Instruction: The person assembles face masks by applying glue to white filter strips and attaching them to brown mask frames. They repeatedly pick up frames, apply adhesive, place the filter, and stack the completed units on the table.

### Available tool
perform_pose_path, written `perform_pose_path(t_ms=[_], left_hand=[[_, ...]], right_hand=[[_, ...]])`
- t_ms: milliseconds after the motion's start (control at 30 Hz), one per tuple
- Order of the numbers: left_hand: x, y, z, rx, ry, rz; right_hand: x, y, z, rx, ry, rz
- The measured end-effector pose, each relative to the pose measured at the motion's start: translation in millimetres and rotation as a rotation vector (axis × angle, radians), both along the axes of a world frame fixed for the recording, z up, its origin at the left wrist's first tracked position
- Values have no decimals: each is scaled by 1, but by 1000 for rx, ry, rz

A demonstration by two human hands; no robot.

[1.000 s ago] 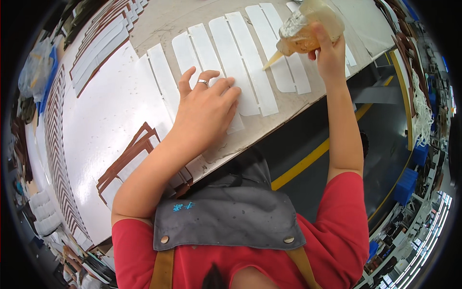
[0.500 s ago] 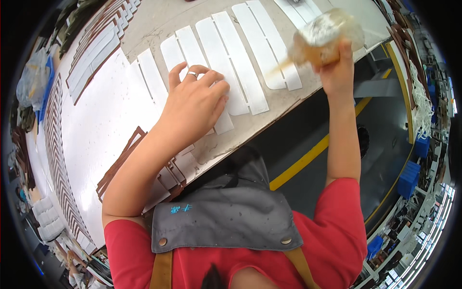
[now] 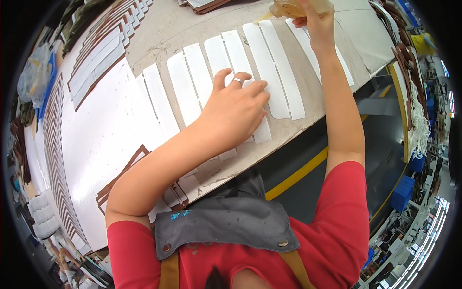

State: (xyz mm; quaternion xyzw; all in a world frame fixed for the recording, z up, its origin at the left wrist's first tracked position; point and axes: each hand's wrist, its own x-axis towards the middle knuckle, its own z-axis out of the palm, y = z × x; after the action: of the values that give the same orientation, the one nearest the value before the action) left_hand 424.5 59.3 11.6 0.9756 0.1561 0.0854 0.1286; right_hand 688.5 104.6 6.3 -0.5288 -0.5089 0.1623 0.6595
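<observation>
Looking down through the head view, I see my left hand (image 3: 234,111) pressed flat, fingers spread, on a row of white strips (image 3: 269,72) laid side by side across the grey table (image 3: 159,36); it grips nothing, it only pins the strips beneath the palm. My right hand (image 3: 317,21) is clenched around a translucent amber squeeze bottle (image 3: 298,6) at the top edge, its nozzle tipped toward the far end of one strip. I judge the work to be midway: the strips are all laid out, but I cannot tell which have been coated. To the left lie a large white sheet (image 3: 96,139), brown-edged cut pieces (image 3: 118,180) and stacked curved pieces (image 3: 53,168). A clear plastic bag (image 3: 32,79) sits at the far left, blue crates (image 3: 404,192) stand on the floor at right, and a yellow floor line (image 3: 298,173) runs under the table's edge.
</observation>
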Motion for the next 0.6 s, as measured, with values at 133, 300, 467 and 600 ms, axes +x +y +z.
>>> perform_pose_path(t_ms=[133, 300, 467, 600], left_hand=[[7, 1, -4, -1, 15, -13], [10, 1, -2, 13, 56, -9], [11, 0, -5, 25, 41, 5], [12, -1, -5, 27, 41, 9]], right_hand=[[4, -2, -5, -48, 20, -69], [6, -22, -7, -54, 53, -79], [4, -52, -9, -91, 97, -51], [6, -80, -10, -156, 69, -55]])
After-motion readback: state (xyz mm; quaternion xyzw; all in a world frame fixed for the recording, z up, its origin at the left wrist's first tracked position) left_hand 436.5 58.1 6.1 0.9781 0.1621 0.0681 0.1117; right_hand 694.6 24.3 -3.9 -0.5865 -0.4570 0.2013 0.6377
